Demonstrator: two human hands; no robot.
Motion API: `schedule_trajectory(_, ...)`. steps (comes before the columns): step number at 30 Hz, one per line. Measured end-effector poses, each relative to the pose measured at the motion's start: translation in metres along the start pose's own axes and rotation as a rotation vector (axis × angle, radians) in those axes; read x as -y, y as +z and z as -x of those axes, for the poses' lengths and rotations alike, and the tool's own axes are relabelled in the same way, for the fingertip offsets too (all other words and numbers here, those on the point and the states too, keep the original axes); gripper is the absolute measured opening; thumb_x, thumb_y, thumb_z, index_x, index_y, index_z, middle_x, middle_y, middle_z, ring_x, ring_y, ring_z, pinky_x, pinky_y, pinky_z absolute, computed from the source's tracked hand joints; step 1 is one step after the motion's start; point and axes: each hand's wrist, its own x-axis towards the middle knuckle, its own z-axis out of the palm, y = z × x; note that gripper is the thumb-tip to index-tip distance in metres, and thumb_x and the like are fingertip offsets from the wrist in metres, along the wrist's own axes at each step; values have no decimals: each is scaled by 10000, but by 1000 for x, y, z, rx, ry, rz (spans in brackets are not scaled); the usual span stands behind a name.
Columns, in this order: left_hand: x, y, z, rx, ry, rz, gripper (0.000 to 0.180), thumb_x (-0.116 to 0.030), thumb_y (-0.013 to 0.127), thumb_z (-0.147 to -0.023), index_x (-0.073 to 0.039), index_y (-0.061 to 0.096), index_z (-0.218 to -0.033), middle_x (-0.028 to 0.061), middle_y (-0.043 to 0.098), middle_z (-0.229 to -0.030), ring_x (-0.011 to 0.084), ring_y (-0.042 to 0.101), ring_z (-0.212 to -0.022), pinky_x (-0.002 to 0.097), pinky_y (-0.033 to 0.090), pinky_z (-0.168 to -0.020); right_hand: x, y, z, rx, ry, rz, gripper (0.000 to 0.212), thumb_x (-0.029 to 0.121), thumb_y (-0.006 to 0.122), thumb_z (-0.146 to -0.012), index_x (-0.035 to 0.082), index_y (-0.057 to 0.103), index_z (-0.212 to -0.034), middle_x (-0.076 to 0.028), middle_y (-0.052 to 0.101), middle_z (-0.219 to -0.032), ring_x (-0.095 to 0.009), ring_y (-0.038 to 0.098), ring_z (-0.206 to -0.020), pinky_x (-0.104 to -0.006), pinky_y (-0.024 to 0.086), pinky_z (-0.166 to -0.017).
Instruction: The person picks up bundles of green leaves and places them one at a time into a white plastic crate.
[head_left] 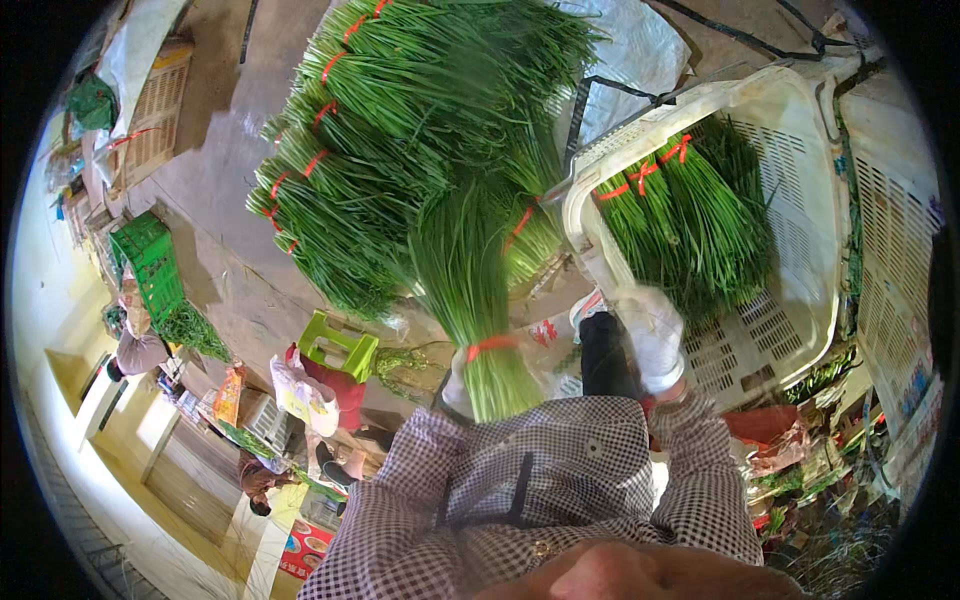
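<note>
My left hand [457, 388], in a white glove, closes on the stem end of a bunch of green chives [460, 260] tied with a red band. The bunch stands in front of my body, its leaves fanning away from me; most of my left fingers are behind the stems. My right hand [652, 340], also gloved in white, grips the near left rim of a white plastic crate [585, 225]. Inside the crate, bunches of chives [680, 220] with red bands lie against its far left part.
A large pile of banded chives [400, 130] lies on the floor ahead. A yellow-green stool [338, 345] stands to the left, with a green crate [148, 262] farther off. Other people [262, 475] are at the far left. Another white crate [895, 250] stands at the right.
</note>
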Motion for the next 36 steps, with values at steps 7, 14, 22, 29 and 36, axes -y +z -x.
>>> schedule_trajectory(7, 38, -19, 55, 252, 16, -808, 668, -283, 754, -810, -13, 484, -1357, 103, 545, -1335, 231, 537, -1212, 387, 468, -994, 63, 105, 73, 295, 699, -1086, 623, 117, 712, -871, -17, 403, -1395, -78, 630, -1150, -150, 615, -998, -281, 510, -868)
schedule_trajectory(14, 16, 23, 31, -157, 106, -191, 472, -354, 637, -902, -34, 574, -1243, 95, 641, -1180, 257, 597, -1078, 401, 481, -946, 107, 101, 65, -23, 433, -742, 335, -19, 677, -847, -21, 592, -1171, -55, 670, -1072, -123, 629, -919, -276, 518, -839)
schedule_trajectory(22, 18, 106, 23, 164, 131, 94, 434, -323, 560, -937, -17, 575, -1244, 123, 633, -1229, 279, 593, -1121, 437, 470, -978, 115, 65, 53, -157, 607, -916, 341, -34, 681, -848, 3, 623, -1182, -23, 671, -1064, -112, 626, -903, -263, 520, -841)
schedule_trajectory(29, 32, 54, 8, -145, 196, -232, 467, -352, 579, -934, -9, 566, -1251, 127, 625, -1238, 279, 588, -1132, 440, 465, -988, 105, 52, 68, -210, 477, -937, 308, -44, 656, -854, 44, 646, -1149, 7, 676, -1042, -104, 621, -902, -258, 501, -850)
schedule_trajectory(36, 38, 143, 17, -109, 112, -303, 541, -376, 669, -881, -15, 558, -1269, 101, 627, -1230, 253, 590, -1119, 402, 469, -984, 113, 27, 77, -223, 468, -1043, 388, -11, 687, -860, 63, 600, -1231, -18, 681, -1053, -125, 636, -914, -279, 514, -850)
